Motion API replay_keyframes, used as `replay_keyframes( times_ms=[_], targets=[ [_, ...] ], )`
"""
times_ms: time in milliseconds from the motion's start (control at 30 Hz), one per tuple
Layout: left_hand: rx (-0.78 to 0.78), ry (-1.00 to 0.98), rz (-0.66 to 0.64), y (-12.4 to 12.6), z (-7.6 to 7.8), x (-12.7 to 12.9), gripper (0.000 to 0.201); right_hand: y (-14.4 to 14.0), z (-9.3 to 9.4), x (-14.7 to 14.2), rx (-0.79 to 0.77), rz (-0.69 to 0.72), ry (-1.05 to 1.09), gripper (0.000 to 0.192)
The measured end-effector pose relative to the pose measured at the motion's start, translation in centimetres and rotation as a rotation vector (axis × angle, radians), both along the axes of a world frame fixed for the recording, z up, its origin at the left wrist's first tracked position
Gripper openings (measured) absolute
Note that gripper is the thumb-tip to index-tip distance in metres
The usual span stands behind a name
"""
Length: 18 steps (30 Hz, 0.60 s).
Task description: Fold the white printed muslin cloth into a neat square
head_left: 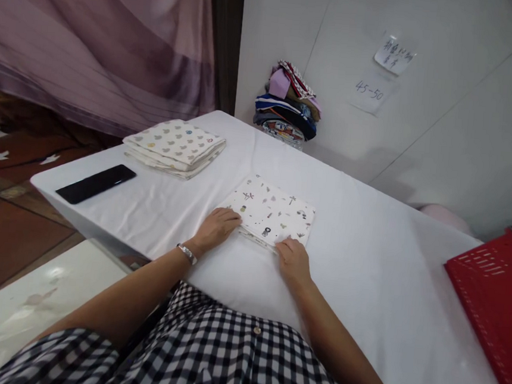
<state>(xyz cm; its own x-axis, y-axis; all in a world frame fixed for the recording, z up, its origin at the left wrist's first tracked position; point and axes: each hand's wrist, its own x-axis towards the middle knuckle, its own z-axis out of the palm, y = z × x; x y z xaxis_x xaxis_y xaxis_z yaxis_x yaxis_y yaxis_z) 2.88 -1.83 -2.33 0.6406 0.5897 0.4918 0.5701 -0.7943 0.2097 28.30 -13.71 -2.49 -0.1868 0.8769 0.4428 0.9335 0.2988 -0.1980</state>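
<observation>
A folded white cloth printed with small trees and animals lies flat on the white-covered table in front of me. My left hand is at its near left corner, fingers pressed together on the edge. At the near right corner, my right hand pinches the cloth's edge, thumb toward the middle. The cloth's layers show along the near side between both hands. The undersides of my fingers are hidden.
Farther left sits a stack of folded patterned cloths, with a black phone near the table's left edge. A red plastic basket stands at the right. Piled clothes rest beyond the far edge, by the wall.
</observation>
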Motion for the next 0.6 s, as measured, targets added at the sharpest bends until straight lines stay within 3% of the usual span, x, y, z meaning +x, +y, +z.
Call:
replay_keyframes(
  times_ms=[167,300,467,600],
  targets=[
    [-0.028,-0.013,-0.013,0.3,-0.8,-0.5,0.027,0.0,0.0,0.1,-0.061,0.024,-0.019,0.029],
    [-0.06,-0.033,-0.031,0.2,-0.1,-0.4,0.028,-0.1,0.1,0.0,-0.053,0.037,0.002,0.03],
    [-0.079,-0.001,-0.075,-2.0,1.5,1.9,0.028,0.1,-0.3,-0.2,-0.009,0.035,0.027,0.029],
    [-0.083,0.055,-0.173,-3.4,0.8,3.7,0.032,-0.2,0.0,-0.3,-0.035,0.034,0.082,0.026]
  ],
)
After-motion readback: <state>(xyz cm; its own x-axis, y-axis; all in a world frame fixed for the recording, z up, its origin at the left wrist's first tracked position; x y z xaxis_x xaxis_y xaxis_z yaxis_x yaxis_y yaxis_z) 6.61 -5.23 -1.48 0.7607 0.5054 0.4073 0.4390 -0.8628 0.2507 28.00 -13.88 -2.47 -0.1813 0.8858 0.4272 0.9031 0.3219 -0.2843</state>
